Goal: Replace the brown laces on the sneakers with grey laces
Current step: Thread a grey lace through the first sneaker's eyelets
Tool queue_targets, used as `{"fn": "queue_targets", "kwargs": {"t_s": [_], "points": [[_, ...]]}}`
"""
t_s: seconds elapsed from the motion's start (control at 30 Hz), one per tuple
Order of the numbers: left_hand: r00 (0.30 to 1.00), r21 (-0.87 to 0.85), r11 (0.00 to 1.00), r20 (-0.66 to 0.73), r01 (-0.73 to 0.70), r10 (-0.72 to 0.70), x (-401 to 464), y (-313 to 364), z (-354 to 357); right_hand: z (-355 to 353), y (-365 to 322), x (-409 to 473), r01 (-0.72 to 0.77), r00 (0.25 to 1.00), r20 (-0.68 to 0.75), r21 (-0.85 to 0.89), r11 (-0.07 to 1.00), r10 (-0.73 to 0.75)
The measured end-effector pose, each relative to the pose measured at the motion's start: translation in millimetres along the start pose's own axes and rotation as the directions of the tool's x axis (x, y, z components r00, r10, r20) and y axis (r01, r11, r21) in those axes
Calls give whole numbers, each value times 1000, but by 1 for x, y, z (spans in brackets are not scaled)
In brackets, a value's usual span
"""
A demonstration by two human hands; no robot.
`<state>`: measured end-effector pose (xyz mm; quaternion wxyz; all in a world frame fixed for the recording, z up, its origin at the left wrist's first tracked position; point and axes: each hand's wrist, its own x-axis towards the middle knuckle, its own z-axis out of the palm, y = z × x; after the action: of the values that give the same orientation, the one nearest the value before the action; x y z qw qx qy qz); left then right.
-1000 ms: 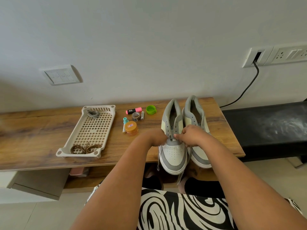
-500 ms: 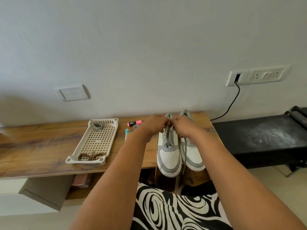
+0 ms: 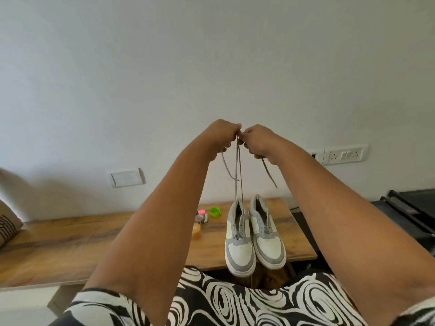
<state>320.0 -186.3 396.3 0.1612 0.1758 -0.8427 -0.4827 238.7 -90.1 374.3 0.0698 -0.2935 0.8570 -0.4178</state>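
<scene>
1. Both hands are raised against the plain wall, knuckles almost touching; the left hand [image 3: 222, 137] is curled round one strand of the flat grey lace [image 3: 237, 175], and the right hand [image 3: 257, 142] round the other; short ends dangle beneath each fist.
2. The two taut strands run down into the left sneaker [image 3: 239, 241]; its smooth white toe overhangs the grained wooden table [image 3: 70, 243] edge; the right sneaker [image 3: 268, 238] lies touching beside it.
3. Compared with half a second ago, the hands have been lifted from shoe level to well above the pair; the perforated tray is now hidden.
</scene>
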Motion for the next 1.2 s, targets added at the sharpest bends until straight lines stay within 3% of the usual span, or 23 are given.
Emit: {"fn": "queue_targets", "kwargs": {"t_s": [0.13,0.3,0.43,0.5,0.53,0.6,0.63,0.7,0.77,0.83,0.93,1.07,1.2], "points": [[995,40,995,-52,-88,90,-13,42,-23,-34,-37,-9,70,996,-49,-41,997,-72],[976,-85,973,-68,-213,208,-28,81,-42,-65,-67,-26,142,984,-64,-285,948,-166],[941,-36,950,-156,-309,300,-26,97,-56,-88,-80,-35,180,964,-121,-348,920,-235],[898,85,926,-225,-369,378,-20,98,-59,-97,-84,-38,205,942,-188,-339,918,-279],[853,249,885,-261,-393,453,-16,97,-61,-100,-86,-39,216,929,-217,-342,914,-301],[722,610,698,-282,-374,632,-13,96,-63,-102,-87,-40,231,909,-252,-359,904,-332],[663,698,614,-266,-368,700,-12,96,-63,-103,-87,-39,242,898,-271,-352,904,-346],[608,714,576,-264,-398,748,-12,101,-64,-105,-86,-36,276,870,-321,-311,910,-373],[594,644,618,-300,-451,746,-12,105,-64,-107,-84,-34,304,841,-372,-275,912,-392],[619,470,717,-374,-515,690,-10,108,-62,-108,-83,-33,324,824,-401,-247,913,-401],[730,-41,815,-471,-579,495,-10,111,-58,-107,-82,-32,347,817,-417,-197,917,-399],[852,-479,718,-406,-506,330,-13,116,-58,-105,-78,-29,367,813,-446,-109,924,-375],[878,-609,636,-382,-474,288,-19,122,-57,-102,-77,-26,365,829,-468,36,930,-307]]}}
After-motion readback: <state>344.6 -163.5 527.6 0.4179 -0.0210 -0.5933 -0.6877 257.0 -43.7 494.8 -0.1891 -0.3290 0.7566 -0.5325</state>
